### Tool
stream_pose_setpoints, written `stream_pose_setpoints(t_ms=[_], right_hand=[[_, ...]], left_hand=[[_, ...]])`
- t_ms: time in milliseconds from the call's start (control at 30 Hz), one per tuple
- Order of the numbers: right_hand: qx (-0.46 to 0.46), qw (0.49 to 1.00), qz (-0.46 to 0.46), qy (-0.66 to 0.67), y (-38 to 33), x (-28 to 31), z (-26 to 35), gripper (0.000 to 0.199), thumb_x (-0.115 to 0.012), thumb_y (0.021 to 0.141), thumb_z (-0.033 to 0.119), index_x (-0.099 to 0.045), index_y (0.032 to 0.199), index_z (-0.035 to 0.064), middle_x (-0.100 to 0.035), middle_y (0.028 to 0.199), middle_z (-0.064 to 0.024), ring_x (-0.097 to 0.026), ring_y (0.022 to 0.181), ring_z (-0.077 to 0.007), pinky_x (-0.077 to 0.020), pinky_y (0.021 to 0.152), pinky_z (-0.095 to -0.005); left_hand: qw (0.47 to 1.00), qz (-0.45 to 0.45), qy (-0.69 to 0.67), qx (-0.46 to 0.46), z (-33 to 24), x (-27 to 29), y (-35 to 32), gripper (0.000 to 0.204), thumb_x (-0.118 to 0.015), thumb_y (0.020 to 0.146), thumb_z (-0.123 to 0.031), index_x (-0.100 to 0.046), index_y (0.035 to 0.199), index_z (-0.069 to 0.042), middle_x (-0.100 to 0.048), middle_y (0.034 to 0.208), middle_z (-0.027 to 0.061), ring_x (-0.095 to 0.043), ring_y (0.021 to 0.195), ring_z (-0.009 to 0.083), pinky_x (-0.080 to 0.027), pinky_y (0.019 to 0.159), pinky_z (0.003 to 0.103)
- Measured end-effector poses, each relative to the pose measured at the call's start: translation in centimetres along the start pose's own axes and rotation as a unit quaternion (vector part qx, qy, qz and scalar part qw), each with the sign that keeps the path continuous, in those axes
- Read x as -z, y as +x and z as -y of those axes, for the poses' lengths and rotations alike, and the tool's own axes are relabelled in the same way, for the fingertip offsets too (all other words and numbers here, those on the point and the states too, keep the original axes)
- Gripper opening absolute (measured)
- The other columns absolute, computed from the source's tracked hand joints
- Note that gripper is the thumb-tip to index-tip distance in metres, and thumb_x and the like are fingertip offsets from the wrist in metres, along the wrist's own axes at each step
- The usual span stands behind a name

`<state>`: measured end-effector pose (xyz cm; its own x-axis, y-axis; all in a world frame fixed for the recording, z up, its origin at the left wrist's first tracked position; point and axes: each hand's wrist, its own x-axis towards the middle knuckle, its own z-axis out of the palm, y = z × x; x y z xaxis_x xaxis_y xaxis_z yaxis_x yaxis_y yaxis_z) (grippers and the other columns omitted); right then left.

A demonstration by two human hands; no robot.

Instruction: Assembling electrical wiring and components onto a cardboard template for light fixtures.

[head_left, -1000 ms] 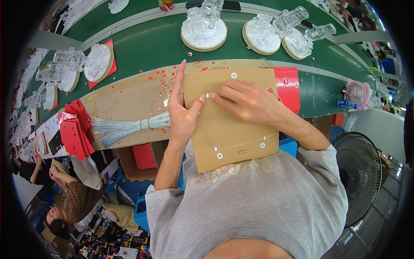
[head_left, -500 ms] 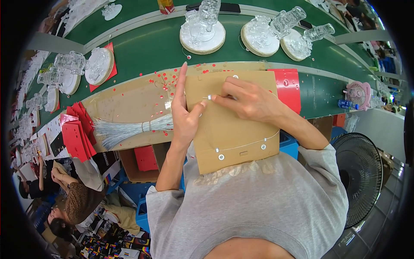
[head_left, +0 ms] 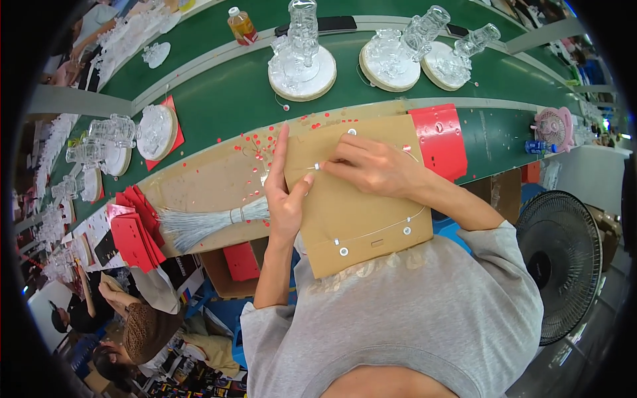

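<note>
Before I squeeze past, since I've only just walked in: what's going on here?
The left hand steadies a brown cardboard panel at its left edge, while the right hand touches or nearly touches a small white clip on it. A thin wire runs along the panel's lower part. A bundle of silvery wires lies to the left.

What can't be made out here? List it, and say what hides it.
Head view, all four:
Cardboard panel: underside, faces away.
Right hand: what, if anything, it pinches by the white clip; too small.
Left hand: lower fingers, hidden by panel or hand itself.
Wire bundle: right end, hidden behind the left hand.
</note>
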<state>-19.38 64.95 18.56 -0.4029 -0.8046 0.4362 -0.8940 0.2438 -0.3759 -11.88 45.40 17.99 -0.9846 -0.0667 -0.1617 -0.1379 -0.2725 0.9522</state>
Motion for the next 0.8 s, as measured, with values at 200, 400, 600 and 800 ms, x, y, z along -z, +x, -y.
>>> stream_pose_setpoints(t_ms=[200, 400, 600, 800], right_hand=[[-0.009, 0.999, -0.016, -0.04, -1.0, 0.3, 0.2, 0.031, -0.069, 0.069, 0.006, -0.071, 0.099, 0.0, -0.064, 0.097, -0.0084, -0.065, 0.093, -0.0231, -0.0585, 0.069, -0.0352], [-0.011, 0.999, 0.02, -0.035, -0.9, 0.4, 0.2, 0.031, -0.07, 0.071, 0.007, -0.072, 0.101, 0.002, -0.065, 0.101, -0.0078, -0.066, 0.097, -0.0237, -0.0586, 0.071, -0.0326], [-0.213, 0.964, -0.14, -0.076, -4.7, 3.7, 0.8, 0.036, -0.08, 0.072, 0.003, -0.074, 0.107, 0.0029, -0.069, 0.113, -0.0088, -0.066, 0.099, -0.0272, -0.0568, 0.082, -0.0371], [-0.505, 0.841, -0.193, 0.021, -9.0, 3.0, 7.2, 0.034, -0.081, 0.078, 0.003, -0.075, 0.111, 0.0, -0.073, 0.118, -0.0174, -0.07, 0.108, -0.0289, -0.0547, 0.092, -0.0355]], left_hand=[[1.0, -0.009, 0.014, -0.02, 0.7, -0.3, -0.1, 0.086, -0.053, 0.08, 0.003, -0.026, 0.162, -0.002, -0.05, 0.15, 0.0186, -0.053, 0.132, 0.0225, -0.04, 0.112, 0.033], [1.0, 0.003, -0.003, 0.015, 0.2, -0.9, -0.1, 0.077, -0.053, 0.087, 0.004, -0.031, 0.161, -0.004, -0.049, 0.152, 0.0158, -0.055, 0.128, 0.0209, -0.04, 0.11, 0.031], [0.927, -0.076, 0.346, -0.127, 0.6, 1.8, -1.2, 0.034, -0.059, 0.098, -0.004, -0.07, 0.13, -0.005, -0.054, 0.15, 0.0175, -0.055, 0.133, 0.03, -0.043, 0.109, 0.038], [0.885, -0.145, 0.409, -0.171, -0.1, 1.2, -0.5, 0.021, -0.068, 0.092, -0.001, -0.078, 0.109, -0.003, -0.069, 0.128, 0.0159, -0.056, 0.133, 0.0353, -0.041, 0.112, 0.047]])
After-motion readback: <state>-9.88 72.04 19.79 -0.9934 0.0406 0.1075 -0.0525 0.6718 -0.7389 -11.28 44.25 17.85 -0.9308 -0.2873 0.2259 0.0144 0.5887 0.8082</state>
